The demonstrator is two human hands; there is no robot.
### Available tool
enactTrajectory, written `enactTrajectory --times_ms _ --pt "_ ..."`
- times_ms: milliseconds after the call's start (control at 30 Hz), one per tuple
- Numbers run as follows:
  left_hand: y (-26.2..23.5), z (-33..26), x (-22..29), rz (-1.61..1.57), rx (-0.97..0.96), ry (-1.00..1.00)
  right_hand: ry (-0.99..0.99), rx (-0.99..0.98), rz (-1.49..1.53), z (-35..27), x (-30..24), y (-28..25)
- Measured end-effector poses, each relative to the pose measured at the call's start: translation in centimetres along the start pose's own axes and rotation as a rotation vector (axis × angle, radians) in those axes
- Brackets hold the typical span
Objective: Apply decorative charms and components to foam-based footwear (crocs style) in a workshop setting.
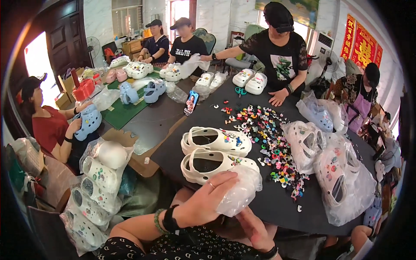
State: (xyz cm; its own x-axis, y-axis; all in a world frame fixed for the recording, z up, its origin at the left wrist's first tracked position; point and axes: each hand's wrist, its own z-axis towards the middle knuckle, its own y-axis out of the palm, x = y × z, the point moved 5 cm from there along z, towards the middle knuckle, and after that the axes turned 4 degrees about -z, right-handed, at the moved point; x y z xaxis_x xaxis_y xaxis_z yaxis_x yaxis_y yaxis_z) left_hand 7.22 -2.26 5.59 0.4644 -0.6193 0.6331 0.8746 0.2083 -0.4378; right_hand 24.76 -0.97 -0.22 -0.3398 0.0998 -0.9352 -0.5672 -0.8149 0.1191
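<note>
- L hand [208,201]: fingers bent over a clear plastic bag [239,195], grasping it; thumb hidden. Ring on one finger, green bead bracelet [159,222] and black wristband [170,219] at wrist.
- R hand [255,229]: at the bag's lower edge, thumb up; whether it pinches the plastic, can't tell.
- Bag: crumpled, at toe end of near white shoe [229,160]; whether toe is inside or only behind it, can't tell.
- Near white shoe: on dark surface [277,212], toe to R, charms on upper.
- Far white shoe [238,141]: just beyond near one, same direction, charms on upper.
- Loose charms [264,134]: multicol. heap, spread R of the pr. and beyond.
- R side of surface: bagged white shoes w/ charms [342,173], plus bagged blue shoe [318,117] farther back.
- Beyond pr.: phone [191,103] propped up, screen lit; another white pr. [249,80] near co-worker in black top [281,56].
- L: co-worker in red top [50,130] holds blue shoe [88,121], near green mat [121,115].
- Lower L: stack of bagged white shoes [97,177], beside the person.
</note>
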Motion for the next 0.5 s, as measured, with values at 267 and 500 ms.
enactTrajectory --times_ms 267,500 --pt "-9.0 4.1 -4.6 0.427 0.359 0.027 -0.032 0.263 -0.907 2.4 -1.9 -4.0" --pt "-10.5 7.6 -11.1 0.845 -0.145 0.145 0.002 0.475 -1.231 0.3 3.0 -10.1"
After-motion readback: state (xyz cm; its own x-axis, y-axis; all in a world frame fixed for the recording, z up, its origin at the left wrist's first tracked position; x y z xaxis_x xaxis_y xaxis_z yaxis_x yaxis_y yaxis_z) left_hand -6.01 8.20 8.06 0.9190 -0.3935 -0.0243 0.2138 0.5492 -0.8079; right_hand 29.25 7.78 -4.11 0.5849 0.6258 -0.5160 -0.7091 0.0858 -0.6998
